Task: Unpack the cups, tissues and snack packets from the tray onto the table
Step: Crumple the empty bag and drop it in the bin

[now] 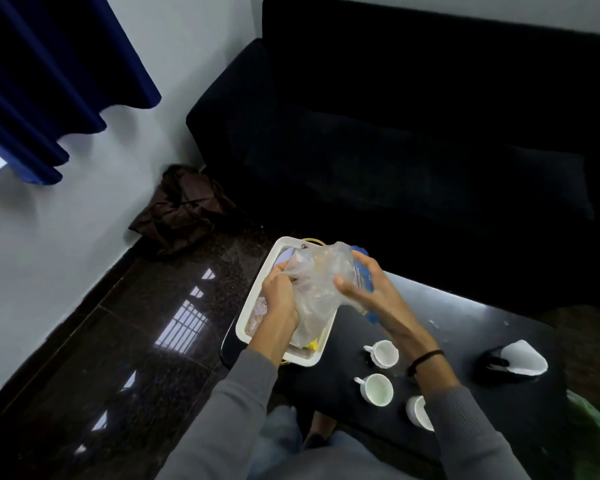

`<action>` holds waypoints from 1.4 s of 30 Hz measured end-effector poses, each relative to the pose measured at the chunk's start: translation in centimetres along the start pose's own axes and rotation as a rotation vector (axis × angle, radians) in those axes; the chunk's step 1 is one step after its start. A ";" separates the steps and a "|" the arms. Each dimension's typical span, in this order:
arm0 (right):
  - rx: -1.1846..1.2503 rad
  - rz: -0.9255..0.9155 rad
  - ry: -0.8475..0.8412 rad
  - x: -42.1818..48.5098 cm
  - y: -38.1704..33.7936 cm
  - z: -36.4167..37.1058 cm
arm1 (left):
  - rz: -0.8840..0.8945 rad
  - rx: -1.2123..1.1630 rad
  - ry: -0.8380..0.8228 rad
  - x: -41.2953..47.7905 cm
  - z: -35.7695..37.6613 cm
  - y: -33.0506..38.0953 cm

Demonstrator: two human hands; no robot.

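Left hand point(280, 299) fisted, gripping, right hand point(364, 289) half-curled, fingers spread, both arms extended forward

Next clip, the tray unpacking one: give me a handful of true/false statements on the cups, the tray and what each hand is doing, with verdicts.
1. Three white cups stand on the black table. True: one, a second, and a third partly hidden behind the right forearm.
2. The white tray sits at the table's right end. False: it is at the left end, by the floor.
3. Both hands hold a clear plastic bag over the tray. True: left hand, right hand.
4. The tray is already emptied. False: items still show inside it.
5. The cups lie tipped on their sides. False: all stand upright, mouths up.
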State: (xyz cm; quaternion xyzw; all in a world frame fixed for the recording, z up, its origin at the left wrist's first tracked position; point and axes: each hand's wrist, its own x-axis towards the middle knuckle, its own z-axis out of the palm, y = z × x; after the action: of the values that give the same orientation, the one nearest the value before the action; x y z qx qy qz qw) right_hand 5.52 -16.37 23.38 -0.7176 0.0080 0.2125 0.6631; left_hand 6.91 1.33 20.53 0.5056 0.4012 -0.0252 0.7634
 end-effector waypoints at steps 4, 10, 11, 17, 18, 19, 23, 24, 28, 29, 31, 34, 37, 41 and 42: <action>-0.318 -0.058 -0.079 0.2 -0.9 1.3 | -0.143 0.008 -0.115 -1.0 1.2 0.5; -0.697 -0.041 0.079 -0.5 -0.9 1.7 | -0.042 0.215 -0.252 -2.2 2.1 0.6; -0.703 -0.055 0.131 -0.7 -1.0 1.6 | 0.009 0.274 -0.273 -2.4 1.9 0.7; -0.542 -0.072 0.221 -1.9 -3.6 1.3 | 0.000 0.300 -0.488 -2.9 0.9 1.7; -0.495 -0.074 0.237 -2.1 -3.8 1.3 | -0.084 0.280 -0.516 -2.8 0.7 1.7; -0.433 -0.081 0.261 -2.3 -3.9 1.5 | -0.150 0.265 -0.541 -2.8 0.7 1.7; -0.365 -0.125 0.418 -3.1 -3.4 2.9 | -0.193 0.284 -0.554 -3.2 2.2 1.9; -0.420 -0.129 0.466 -3.3 -3.2 3.2 | -0.164 0.280 -0.516 -3.5 2.7 1.7; -0.496 -0.103 0.646 -4.3 -2.2 3.1 | -0.081 0.274 -0.458 -3.5 4.0 0.6; -0.453 -0.087 0.653 -4.6 -1.9 2.9 | -0.069 0.276 -0.449 -3.5 4.1 0.4; -0.299 -0.069 0.595 -5.4 -1.5 2.8 | -0.042 0.281 -0.434 -3.6 4.6 0.0; -0.111 -0.076 0.531 -6.4 -1.3 3.2 | -0.019 0.271 -0.421 -3.9 5.9 -0.5; -0.083 -0.095 0.560 -6.8 -1.6 3.0 | -0.057 0.307 -0.429 -4.3 7.2 -0.6; -0.079 -0.086 0.707 -7.4 -1.5 1.9 | -0.068 0.367 -0.560 -5.1 8.9 -1.6; -0.095 -0.073 0.755 -7.6 -1.3 1.5 | -0.093 0.405 -0.563 -5.5 9.3 -1.8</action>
State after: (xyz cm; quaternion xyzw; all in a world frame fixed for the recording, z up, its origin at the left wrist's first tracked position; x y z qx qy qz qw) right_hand -1.45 -16.88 27.02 -0.7752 0.2164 -0.0903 0.5866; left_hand 7.87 -8.96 24.21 0.6011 0.1841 -0.2774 0.7265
